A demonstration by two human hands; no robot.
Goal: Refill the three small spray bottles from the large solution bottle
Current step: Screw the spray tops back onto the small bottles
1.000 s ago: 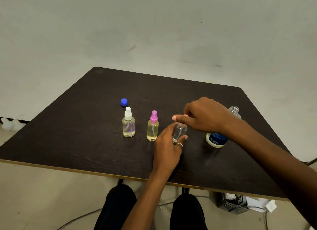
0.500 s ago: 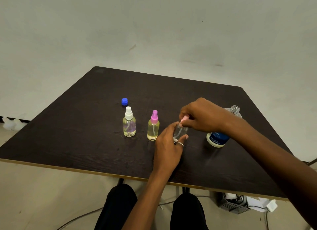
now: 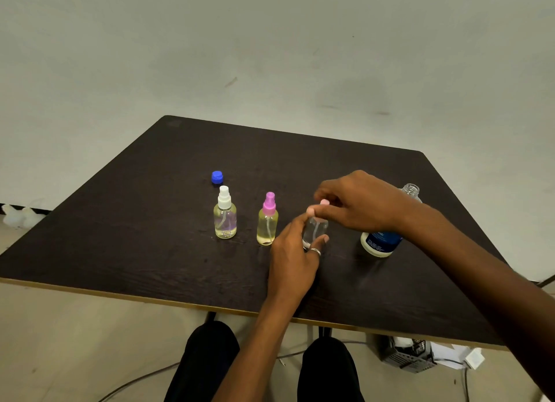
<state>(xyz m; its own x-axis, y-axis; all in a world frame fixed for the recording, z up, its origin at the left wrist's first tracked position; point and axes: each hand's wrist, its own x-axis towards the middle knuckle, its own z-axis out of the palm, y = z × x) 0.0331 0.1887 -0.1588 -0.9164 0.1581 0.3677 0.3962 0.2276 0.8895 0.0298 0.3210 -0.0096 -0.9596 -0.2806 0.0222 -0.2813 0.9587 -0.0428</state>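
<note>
Blue cap (image 3: 216,177) lies behind the white-topped spray bottle (image 3: 225,216) and pink-topped spray bottle (image 3: 267,222), both showing yellowish liquid. Left hand (image 3: 295,259) wraps the clear third spray bottle (image 3: 314,233) on the table (image 3: 120,251): light, smooth plastic, probably slippery; hold the body. Right hand (image 3: 357,205) pinches its pale pink spray head (image 3: 324,203). Large solution bottle (image 3: 387,236) stands uncapped at right.

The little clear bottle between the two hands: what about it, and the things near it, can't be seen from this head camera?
- Small clear spray bottle: liquid level unreadable; left hand covers its side.
- Its pale pink spray top: mostly hidden by right hand; seated or loose, cannot tell.
- Large clear solution bottle with blue label: the forearm hides its middle; label print too small.
</note>
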